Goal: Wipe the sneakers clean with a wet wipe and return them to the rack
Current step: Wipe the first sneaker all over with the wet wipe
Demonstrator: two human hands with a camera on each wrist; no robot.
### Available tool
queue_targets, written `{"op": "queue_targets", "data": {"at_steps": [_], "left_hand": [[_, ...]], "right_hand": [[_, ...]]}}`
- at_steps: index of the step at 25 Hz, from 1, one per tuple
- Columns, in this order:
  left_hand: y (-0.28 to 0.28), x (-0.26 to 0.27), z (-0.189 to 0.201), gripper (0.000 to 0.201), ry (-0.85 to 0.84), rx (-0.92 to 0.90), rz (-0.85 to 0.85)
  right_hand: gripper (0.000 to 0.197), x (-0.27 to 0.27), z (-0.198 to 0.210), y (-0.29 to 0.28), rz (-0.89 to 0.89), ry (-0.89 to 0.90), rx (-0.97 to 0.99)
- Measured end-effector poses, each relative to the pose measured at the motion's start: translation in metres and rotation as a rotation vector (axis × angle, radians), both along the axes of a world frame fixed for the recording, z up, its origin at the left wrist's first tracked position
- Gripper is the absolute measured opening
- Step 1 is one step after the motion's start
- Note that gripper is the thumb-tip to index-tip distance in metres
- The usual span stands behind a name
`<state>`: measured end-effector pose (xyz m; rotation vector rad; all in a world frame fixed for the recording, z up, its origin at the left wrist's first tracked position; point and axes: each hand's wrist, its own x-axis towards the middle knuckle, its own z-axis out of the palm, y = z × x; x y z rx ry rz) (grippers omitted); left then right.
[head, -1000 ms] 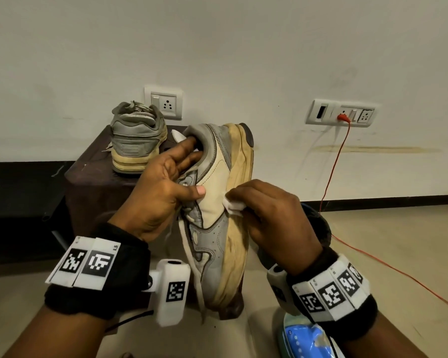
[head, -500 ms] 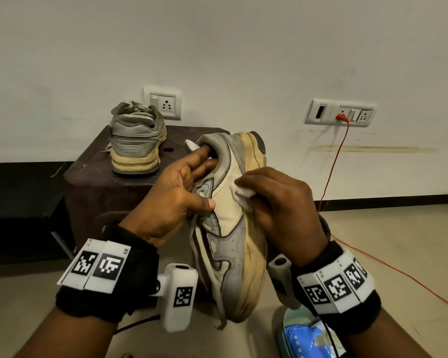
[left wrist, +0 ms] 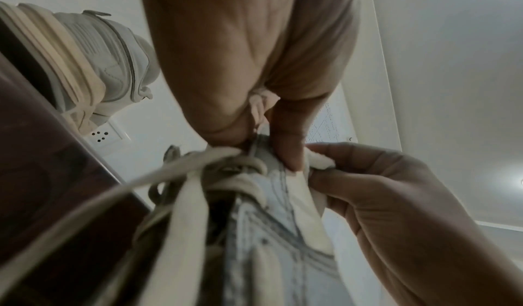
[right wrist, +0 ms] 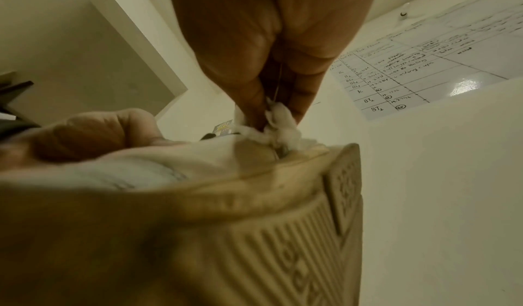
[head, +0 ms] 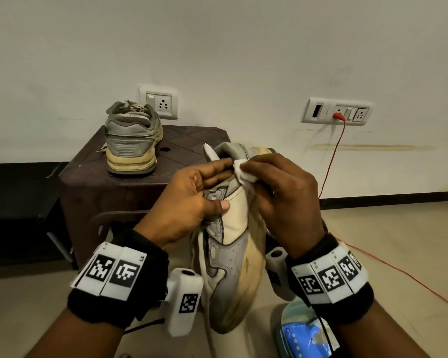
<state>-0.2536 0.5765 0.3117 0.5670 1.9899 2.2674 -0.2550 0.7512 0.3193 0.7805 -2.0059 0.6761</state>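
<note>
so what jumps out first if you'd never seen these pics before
The worn grey and cream sneaker held up at centre frame: the left hand grips it at the collar while the right hand presses a crumpled white wet wipe against its heel area. Behind, its mate sits heel-out on a dark brown plastic stool against the wall, and an orange cable hangs from a wall socket at right.
</note>
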Motion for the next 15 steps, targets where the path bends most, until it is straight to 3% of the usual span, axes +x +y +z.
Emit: {"op": "queue_targets", "data": {"at_steps": [3,6,9,15], "left_hand": [[-0.005,-0.003,0.002,0.074,0.002,0.086,0.065],[-0.014,-0.006,0.004,0.082,-0.005,0.154,0.026],[-0.014,-0.003,0.004,0.093,0.014,0.095,-0.044],[-0.002,0.000,0.004,0.059,0.112,-0.129,0.082]], "right_hand": [[0.024,0.009,-0.003,-0.006,0.110,-0.032,0.157],[0.025,0.016,-0.008,-0.013,0.174,-0.058,0.288],[0.024,0.015,-0.007,-0.014,0.098,-0.021,0.197],[0.020,0.005,-0.003,-0.013,0.005,-0.024,0.017]]}}
